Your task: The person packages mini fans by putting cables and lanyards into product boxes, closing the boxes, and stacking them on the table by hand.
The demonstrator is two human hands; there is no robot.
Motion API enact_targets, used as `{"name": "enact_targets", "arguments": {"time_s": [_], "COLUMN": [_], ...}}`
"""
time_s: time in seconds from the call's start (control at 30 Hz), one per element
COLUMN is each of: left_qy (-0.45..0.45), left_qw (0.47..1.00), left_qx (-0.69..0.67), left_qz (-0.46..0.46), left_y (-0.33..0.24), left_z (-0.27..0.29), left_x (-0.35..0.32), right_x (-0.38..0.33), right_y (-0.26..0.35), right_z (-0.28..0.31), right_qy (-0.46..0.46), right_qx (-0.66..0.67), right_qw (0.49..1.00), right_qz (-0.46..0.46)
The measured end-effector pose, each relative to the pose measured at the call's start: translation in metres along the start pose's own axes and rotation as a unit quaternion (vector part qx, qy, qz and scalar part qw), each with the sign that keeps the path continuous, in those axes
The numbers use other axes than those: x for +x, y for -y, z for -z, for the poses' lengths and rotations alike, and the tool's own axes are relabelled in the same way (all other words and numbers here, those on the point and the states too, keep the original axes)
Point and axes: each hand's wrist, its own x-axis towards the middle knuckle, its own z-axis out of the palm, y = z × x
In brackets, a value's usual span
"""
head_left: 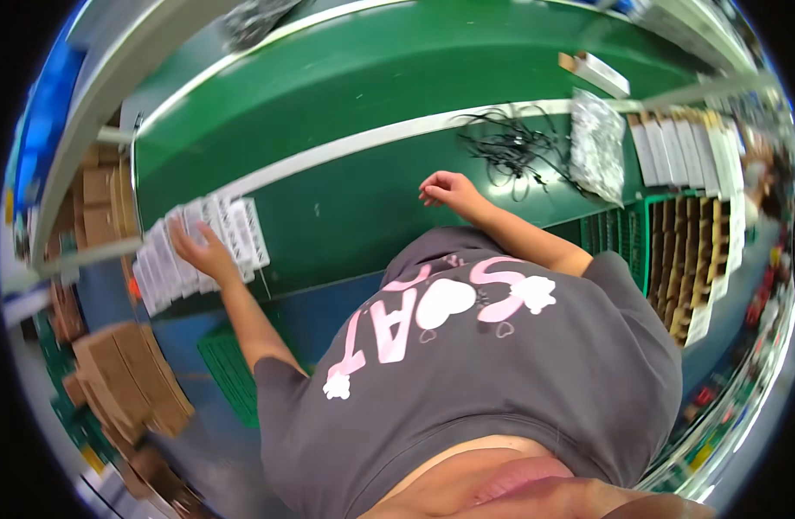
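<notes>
In the head view, the left hand (pixel 205 251) was open, fingers and thumb spread, over an overlapping row of flat white boxes (pixel 248 232) with dark print at the near left end of the green desk (pixel 345 221); whether it pressed on any of them could not be told. The right hand (pixel 449 192) was well apart from it, loosely curled above the desk surface, and whether its fingertips pinched anything small could not be made out. Just to the right of the right hand and slightly beyond it lay a loose tangle of black cables (pixel 511 147), and past that, farther right, a clear plastic bag (pixel 596 143). Farther right again, a second row of white boxes (pixel 674 151) stood near brown cardboard dividers (pixel 687 251). Well beyond the right hand and to its right, a long white carton (pixel 601 73) lay with its brown end flap out. Below the left hand, nearer the body, was a green crate (pixel 228 372), with brown cardboard boxes (pixel 125 372) to the left of that crate.
</notes>
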Motion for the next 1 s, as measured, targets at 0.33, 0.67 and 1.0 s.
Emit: {"name": "enact_targets", "arguments": {"time_s": [0.33, 0.67, 1.0], "left_qy": [0.388, 0.475, 0.398], "left_qw": [0.841, 0.830, 0.862], "left_qx": [-0.369, -0.273, -0.307], "left_qz": [-0.079, -0.104, 0.069], "left_y": [-0.361, -0.458, -0.467], "left_z": [-0.039, -0.049, -0.043], "left_x": [-0.129, -0.133, -0.148], "right_x": [-0.010, 0.058, 0.095], "right_y": [0.024, 0.026, 0.041], "right_z": [0.273, 0.532, 0.527], "right_qy": [-0.480, -0.375, -0.326], "right_qx": [-0.267, -0.616, -0.693], "right_qw": [0.797, 0.690, 0.642], "right_qz": [0.251, 0.058, 0.022]}}
